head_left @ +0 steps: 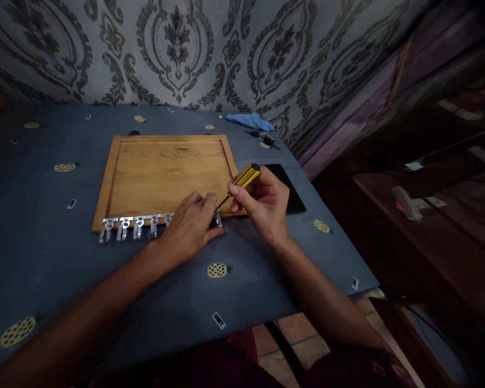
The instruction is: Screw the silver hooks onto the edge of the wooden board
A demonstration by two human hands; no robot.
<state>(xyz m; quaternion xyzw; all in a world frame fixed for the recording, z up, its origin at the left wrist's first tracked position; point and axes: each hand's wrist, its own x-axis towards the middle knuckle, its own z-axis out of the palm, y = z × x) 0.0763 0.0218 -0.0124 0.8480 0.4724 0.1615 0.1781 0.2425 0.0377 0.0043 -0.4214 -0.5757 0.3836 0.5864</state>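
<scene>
A wooden panel (pixel 170 172) with a raised frame lies flat on the table. Along its near edge runs a metal hook rail (pixel 137 221) with several silver hooks hanging past the edge. My left hand (pixel 192 223) is closed over the right part of the rail, pressing it against the wood and hiding some hooks. Between the thumb and fingers of my right hand (pixel 264 202) is a yellow and black screwdriver (pixel 244 178), tilted. Its tip points down to the rail's right end, beside my left fingers. Any screw there is too small to make out.
The table's blue cloth (pixel 145 302) has a pineapple print. A black flat object (pixel 289 191) lies right of the panel. Farther back are a blue cloth (pixel 250 121) and keys (pixel 267 138). Patterned fabric (pixel 178 48) hangs behind. A brush (pixel 406 203) sits on a dark red surface at right.
</scene>
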